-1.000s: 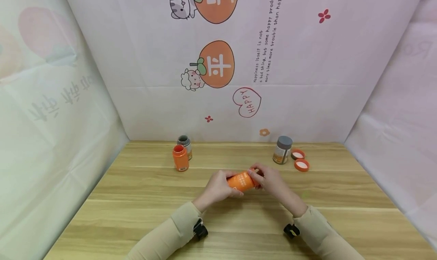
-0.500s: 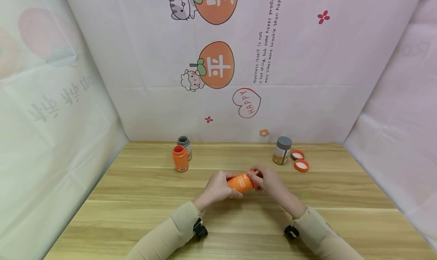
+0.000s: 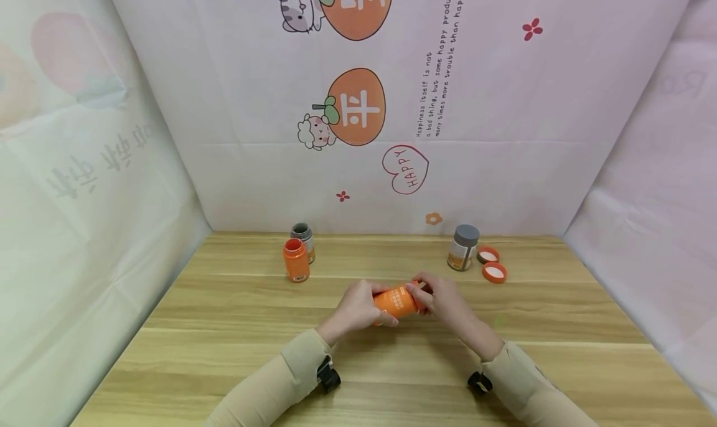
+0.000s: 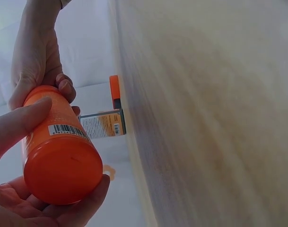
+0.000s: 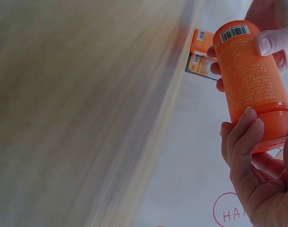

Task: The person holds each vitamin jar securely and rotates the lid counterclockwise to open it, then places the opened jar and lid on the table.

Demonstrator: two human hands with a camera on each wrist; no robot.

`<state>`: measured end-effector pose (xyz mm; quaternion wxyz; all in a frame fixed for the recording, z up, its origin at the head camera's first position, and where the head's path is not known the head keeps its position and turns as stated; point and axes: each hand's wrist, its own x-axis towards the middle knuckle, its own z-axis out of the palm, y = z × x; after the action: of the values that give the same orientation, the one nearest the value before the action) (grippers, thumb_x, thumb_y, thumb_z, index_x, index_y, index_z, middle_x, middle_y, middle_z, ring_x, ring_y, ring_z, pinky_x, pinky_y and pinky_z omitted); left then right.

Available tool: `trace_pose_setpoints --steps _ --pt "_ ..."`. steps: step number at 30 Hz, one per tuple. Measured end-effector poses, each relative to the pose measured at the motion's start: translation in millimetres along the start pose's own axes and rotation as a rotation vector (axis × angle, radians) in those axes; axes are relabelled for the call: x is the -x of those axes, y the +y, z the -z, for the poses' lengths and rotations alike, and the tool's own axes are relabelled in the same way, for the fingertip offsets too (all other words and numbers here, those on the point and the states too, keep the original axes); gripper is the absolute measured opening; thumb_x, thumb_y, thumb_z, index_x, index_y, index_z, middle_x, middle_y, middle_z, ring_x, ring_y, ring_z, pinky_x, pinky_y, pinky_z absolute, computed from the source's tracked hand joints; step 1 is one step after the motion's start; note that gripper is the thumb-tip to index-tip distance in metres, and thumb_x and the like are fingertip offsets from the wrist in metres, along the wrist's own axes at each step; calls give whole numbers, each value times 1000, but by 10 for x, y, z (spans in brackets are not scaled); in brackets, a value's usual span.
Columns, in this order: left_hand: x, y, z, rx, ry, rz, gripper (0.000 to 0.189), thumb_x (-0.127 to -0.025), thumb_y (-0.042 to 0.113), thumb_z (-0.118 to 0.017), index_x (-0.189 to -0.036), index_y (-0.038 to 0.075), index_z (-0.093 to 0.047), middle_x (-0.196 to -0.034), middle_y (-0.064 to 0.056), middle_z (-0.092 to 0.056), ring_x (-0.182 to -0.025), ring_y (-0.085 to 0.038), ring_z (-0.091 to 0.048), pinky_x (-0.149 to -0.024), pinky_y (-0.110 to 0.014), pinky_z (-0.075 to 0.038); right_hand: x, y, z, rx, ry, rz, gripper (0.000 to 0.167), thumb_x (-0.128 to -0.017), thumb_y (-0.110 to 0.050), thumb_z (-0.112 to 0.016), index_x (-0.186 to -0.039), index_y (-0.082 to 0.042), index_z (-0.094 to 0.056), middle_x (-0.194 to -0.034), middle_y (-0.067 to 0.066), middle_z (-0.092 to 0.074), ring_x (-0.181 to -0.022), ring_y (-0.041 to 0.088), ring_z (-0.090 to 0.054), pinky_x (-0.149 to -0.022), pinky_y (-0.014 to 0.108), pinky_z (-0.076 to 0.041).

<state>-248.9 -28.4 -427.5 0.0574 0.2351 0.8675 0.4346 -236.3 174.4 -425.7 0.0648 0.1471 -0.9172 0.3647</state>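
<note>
My left hand [image 3: 358, 305] grips an orange bottle [image 3: 395, 301] round its body, tilted above the table. At the bottle's other end my right hand [image 3: 442, 297] pinches its orange cap [image 5: 275, 128] between thumb and fingers. The right wrist view shows the cap seated at the neck, with a narrow groove between cap and body. In the left wrist view the bottle's round base [image 4: 63, 171] and a barcode [image 4: 67, 131] face the camera, while the right hand's fingers partly hide the cap end.
Back left, an uncapped orange bottle [image 3: 297, 262] stands before an uncapped grey-necked jar [image 3: 302, 231]. A grey-lidded jar [image 3: 462, 248] stands back right, beside two upturned orange caps, one nearer [image 3: 495, 272] and one farther [image 3: 488, 254]. White printed cloth [image 3: 493, 165] walls the wooden table [image 3: 235, 327].
Both hands keep hold of the orange bottle in nearly the same place. The right hand and the cap end have shifted very slightly downward; the standing bottle, jars and loose caps stay put.
</note>
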Motion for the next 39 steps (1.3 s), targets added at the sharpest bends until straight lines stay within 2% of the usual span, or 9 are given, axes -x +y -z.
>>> trace_pose_setpoints --steps 8,23,31,39 --pt "-18 -2 -3 -4 -6 19 51 -60 20 -88 -107 12 -71 -93 3 -70 -78 -9 -57 -71 -26 -48 -2 25 -4 -6 10 1 31 -94 -37 -57 -101 -8 -65 -68 2 -64 -49 8 -55 -46 22 -46" --pt "-54 -20 -10 9 -27 15 55 -59 22 -89 -109 10 -71 -96 2 -70 -78 -8 -57 -70 -24 -48 2 39 1 -3 22 -5 27 -93 -31 -59 -101 -6 -66 -67 3 -64 -49 7 -55 -46 21 -46" --pt "-76 -23 -15 51 -40 39 56 -58 20 -89 -110 9 -70 -95 2 -71 -78 -9 -57 -69 -25 -48 8 50 10 -3 34 14 28 -93 -32 -59 -98 -6 -66 -71 5 -67 -49 6 -55 -45 21 -46" --pt "-89 -85 -9 119 -88 45 53 -59 23 -88 -109 13 -71 -94 2 -71 -78 -11 -60 -68 -27 -51 26 53 19 -3 22 28 30 -93 -35 -58 -104 -8 -65 -80 9 -70 -52 6 -56 -48 20 -47"
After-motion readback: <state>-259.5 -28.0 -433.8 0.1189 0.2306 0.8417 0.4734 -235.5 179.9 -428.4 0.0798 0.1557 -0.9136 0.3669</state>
